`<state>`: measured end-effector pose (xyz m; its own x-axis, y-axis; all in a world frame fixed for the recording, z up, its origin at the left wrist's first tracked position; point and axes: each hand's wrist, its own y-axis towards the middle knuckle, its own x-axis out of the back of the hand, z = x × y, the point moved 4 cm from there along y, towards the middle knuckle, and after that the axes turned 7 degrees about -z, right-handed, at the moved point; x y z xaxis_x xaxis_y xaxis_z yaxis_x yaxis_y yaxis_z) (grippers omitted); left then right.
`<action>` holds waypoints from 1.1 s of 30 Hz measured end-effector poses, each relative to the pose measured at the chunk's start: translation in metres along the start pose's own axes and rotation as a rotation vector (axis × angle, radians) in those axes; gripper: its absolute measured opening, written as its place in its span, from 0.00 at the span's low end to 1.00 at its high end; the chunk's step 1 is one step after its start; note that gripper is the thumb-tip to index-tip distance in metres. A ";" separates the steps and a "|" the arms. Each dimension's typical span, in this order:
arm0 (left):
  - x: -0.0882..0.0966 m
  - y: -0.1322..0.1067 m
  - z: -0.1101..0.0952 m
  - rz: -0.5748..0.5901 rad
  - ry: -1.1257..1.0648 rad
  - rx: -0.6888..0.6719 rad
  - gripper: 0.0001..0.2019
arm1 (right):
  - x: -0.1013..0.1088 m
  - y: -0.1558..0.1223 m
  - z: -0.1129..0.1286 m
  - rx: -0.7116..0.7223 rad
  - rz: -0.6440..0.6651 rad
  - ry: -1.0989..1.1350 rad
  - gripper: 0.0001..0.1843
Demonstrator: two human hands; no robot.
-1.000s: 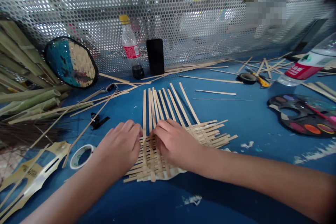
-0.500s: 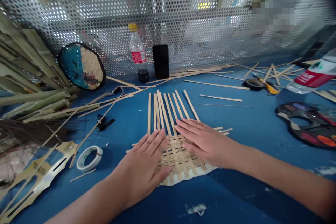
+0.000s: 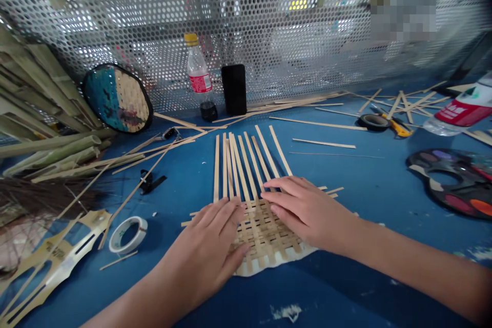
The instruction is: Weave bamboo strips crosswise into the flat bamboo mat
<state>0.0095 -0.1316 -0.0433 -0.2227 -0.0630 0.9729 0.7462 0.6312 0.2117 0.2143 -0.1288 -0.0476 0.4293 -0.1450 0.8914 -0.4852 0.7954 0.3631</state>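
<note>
A mat of woven bamboo strips (image 3: 265,228) lies on the blue table, its near edge on a strip of white tape (image 3: 277,260). Long unwoven strips (image 3: 242,164) fan out from its far side, and short strip ends stick out at both sides. My left hand (image 3: 209,238) lies over the mat's left part, fingers stretched forward. Across from it, my right hand (image 3: 302,210) rests on the right part, its fingers slightly bent at the bases of the upright strips. Neither hand grips anything that I can see. The hands hide both side edges of the weave.
A tape roll (image 3: 128,234) and a gold cut-out sheet (image 3: 57,261) lie left. Behind stand a cola bottle (image 3: 200,82), a phone (image 3: 234,89) and a painted round panel (image 3: 117,97). On the right are black tape (image 3: 372,122), a yellow cutter (image 3: 401,128), a water bottle (image 3: 461,110) and a paint palette (image 3: 453,184).
My right hand's fingers have bent and drawn together a little. My left hand has slid slightly back toward me. One unwoven strip right of centre has shifted, and the view has moved slightly.
</note>
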 end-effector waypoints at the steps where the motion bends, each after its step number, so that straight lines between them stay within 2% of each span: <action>1: 0.004 0.001 0.003 -0.009 -0.049 0.026 0.22 | 0.001 0.000 0.001 -0.011 -0.006 0.002 0.18; 4: 0.017 0.006 0.021 -0.029 -0.169 0.147 0.18 | -0.002 0.000 0.004 -0.012 0.028 0.029 0.16; 8: 0.022 0.008 0.041 -0.059 -0.137 0.276 0.16 | -0.006 0.002 0.005 -0.018 0.032 0.065 0.13; 13: 0.008 0.010 0.024 0.027 -0.071 0.150 0.15 | -0.009 0.002 0.009 -0.093 -0.032 0.058 0.12; 17: 0.001 0.016 0.010 0.058 0.065 0.225 0.14 | -0.014 0.004 0.015 -0.126 -0.051 -0.024 0.11; 22: -0.005 0.019 0.002 0.036 0.242 0.289 0.15 | -0.017 0.006 0.021 -0.154 -0.049 -0.085 0.10; 28: -0.008 0.019 -0.006 -0.065 0.215 0.195 0.14 | -0.019 0.007 0.025 -0.163 -0.040 -0.114 0.10; 33: -0.011 0.025 -0.007 -0.047 0.112 0.326 0.11 | -0.020 0.013 0.026 -0.129 -0.058 -0.170 0.08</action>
<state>0.0349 -0.1200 -0.0480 -0.1682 -0.1710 0.9708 0.4932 0.8381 0.2331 0.1801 -0.1307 -0.0537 0.3138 -0.2810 0.9070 -0.3573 0.8501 0.3870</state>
